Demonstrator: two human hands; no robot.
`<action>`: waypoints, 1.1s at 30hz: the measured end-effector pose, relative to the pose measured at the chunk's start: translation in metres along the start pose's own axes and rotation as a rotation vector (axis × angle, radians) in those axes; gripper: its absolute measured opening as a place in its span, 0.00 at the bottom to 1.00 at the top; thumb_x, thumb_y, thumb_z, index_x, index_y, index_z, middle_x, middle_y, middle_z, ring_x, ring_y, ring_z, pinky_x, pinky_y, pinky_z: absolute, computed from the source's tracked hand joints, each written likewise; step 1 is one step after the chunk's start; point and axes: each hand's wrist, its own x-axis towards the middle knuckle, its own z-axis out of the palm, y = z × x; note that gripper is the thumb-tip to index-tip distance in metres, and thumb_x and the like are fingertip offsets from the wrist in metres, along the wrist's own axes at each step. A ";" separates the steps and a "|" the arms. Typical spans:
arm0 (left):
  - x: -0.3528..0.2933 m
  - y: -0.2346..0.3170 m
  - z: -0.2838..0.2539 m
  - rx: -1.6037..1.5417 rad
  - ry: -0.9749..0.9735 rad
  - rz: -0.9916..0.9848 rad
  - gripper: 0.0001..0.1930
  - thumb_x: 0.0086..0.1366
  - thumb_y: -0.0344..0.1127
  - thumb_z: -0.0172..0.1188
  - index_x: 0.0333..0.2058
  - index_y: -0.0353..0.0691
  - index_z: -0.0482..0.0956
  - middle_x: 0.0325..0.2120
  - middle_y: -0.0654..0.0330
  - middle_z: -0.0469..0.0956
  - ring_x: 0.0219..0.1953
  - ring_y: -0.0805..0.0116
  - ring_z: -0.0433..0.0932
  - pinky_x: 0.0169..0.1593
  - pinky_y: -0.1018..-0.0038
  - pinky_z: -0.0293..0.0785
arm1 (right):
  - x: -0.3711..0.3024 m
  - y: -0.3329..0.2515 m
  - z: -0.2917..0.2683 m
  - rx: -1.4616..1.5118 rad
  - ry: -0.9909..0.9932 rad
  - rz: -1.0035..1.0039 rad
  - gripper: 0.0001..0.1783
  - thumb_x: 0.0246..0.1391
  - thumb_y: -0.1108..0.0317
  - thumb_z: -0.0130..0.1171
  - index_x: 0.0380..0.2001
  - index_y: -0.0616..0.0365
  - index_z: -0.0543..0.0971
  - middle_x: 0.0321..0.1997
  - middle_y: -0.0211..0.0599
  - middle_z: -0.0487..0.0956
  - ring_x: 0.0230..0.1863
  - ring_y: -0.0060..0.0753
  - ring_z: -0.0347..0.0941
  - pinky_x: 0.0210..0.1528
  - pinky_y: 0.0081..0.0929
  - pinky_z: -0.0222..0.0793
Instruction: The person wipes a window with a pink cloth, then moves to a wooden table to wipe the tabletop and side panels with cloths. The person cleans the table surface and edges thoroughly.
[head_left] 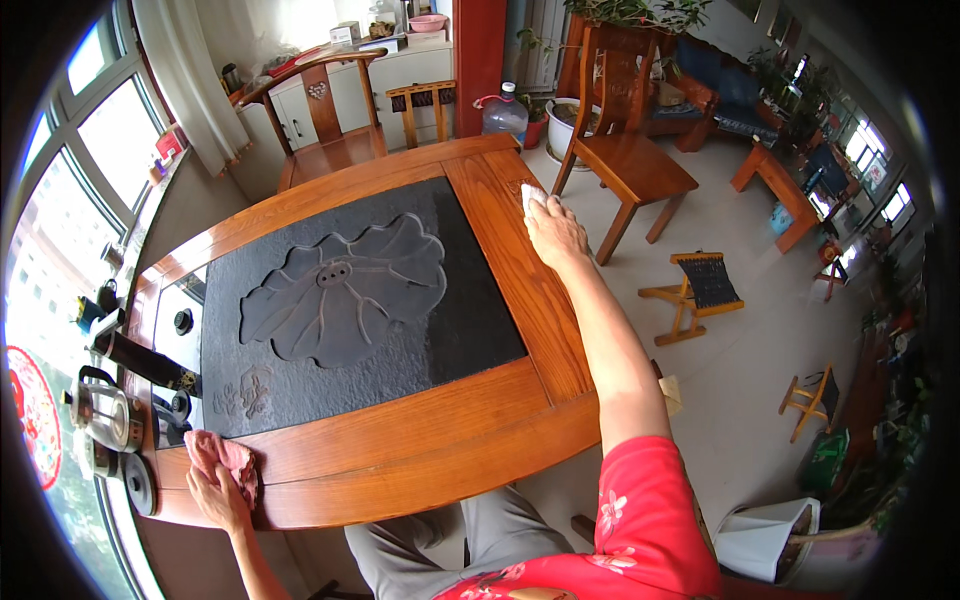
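A wooden tea table (385, 430) spreads before me, with a black stone tray (470, 330) carved as a lotus leaf set into its top. At the table's near left corner my left hand (218, 502) is closed on a crumpled pink cloth (228, 458) that lies against the wood. My right arm reaches to the far right, where my right hand (558, 235) presses a small white cloth (533, 196) onto the wooden border near the corner. Part of the stone's right side looks darker than the rest.
Along the left edge stand a glass kettle (108, 415), a black round lid (140, 483) and a dark cylinder (150, 362). Beyond the table are an armchair (325, 125) and a large water bottle (505, 115). To the right stand a wooden chair (635, 165) and a folding stool (700, 290).
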 end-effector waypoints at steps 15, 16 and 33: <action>0.004 0.001 0.001 -0.029 0.001 0.002 0.22 0.64 0.44 0.52 0.49 0.30 0.72 0.44 0.43 0.72 0.48 0.43 0.71 0.52 0.56 0.65 | -0.176 0.034 -0.036 -0.022 0.188 -0.056 0.22 0.62 0.59 0.51 0.58 0.51 0.73 0.63 0.48 0.69 0.62 0.51 0.66 0.61 0.47 0.64; 0.003 0.000 0.000 -0.018 0.015 0.008 0.22 0.64 0.43 0.52 0.49 0.31 0.72 0.43 0.43 0.72 0.48 0.43 0.72 0.51 0.56 0.66 | -0.183 0.038 -0.032 -0.020 0.205 -0.068 0.22 0.62 0.58 0.51 0.58 0.51 0.73 0.63 0.49 0.69 0.63 0.51 0.65 0.60 0.48 0.64; 0.002 0.005 0.001 0.007 0.079 0.059 0.18 0.62 0.42 0.53 0.42 0.30 0.72 0.39 0.43 0.73 0.44 0.42 0.72 0.48 0.54 0.66 | -0.065 0.017 -0.013 0.051 0.098 -0.009 0.21 0.65 0.59 0.46 0.61 0.41 0.69 0.68 0.34 0.66 0.70 0.41 0.56 0.67 0.51 0.52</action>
